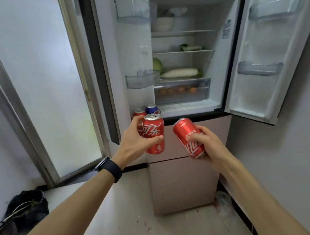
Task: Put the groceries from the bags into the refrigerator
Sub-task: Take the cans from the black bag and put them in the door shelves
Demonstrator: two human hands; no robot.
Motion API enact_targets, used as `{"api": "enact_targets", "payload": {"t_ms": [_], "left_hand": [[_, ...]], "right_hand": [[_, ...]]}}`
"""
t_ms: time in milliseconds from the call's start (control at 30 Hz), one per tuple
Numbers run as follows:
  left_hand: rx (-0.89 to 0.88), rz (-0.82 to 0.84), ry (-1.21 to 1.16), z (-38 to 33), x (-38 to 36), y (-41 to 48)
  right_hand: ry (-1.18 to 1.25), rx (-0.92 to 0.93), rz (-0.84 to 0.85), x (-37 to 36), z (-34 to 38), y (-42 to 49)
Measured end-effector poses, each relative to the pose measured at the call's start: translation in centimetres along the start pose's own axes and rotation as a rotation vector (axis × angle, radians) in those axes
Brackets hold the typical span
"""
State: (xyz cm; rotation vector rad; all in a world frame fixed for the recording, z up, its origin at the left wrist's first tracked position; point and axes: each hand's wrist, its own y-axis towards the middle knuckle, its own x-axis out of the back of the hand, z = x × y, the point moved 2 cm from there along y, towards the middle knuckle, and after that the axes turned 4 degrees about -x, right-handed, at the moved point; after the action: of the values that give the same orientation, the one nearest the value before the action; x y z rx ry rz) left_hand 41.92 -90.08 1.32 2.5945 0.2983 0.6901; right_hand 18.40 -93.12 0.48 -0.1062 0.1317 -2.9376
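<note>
One red aluminium cola can (154,133) was held upright in the left hand (136,136), the thumb curled across its label. A second red cola can (188,137), tilted with its top toward 11 o'clock, was gripped by the right hand (207,140). Both cans were held side by side, apart, before the open two-door refrigerator (217,66), below its shelves. At 12 o'clock from the left hand, a blue drinks can (152,108) and a third red can (139,112) were seen close together. A black plastic bag (27,207) was seen on the floor at 7 o'clock.

Half hidden behind upright held can (154,133): red can (138,113) & blue can (152,108). Blurred thru drawer (199,95) front: orange items (177,89), unclear. Cropped at top: fridge (220,66).
</note>
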Motion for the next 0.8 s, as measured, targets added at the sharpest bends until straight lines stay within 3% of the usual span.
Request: {"api": "enact_targets", "payload": {"t_ms": [433,600,800], "left_hand": [[-0.239,-0.291,0.089,-4.6,3.8,17.3],[-0.341,-0.459,0.143,-6.6,4.6,21.3],[-0.335,-0.574,0.401,-8.3,4.7,24.4]], "right_hand": [[0.207,0.362,-0.058,1.2,10.1,15.7],[0.294,0.449,0.013,1.8,13.7,20.4],[0.303,0.512,0.079,2.1,17.6,25.5]]}}
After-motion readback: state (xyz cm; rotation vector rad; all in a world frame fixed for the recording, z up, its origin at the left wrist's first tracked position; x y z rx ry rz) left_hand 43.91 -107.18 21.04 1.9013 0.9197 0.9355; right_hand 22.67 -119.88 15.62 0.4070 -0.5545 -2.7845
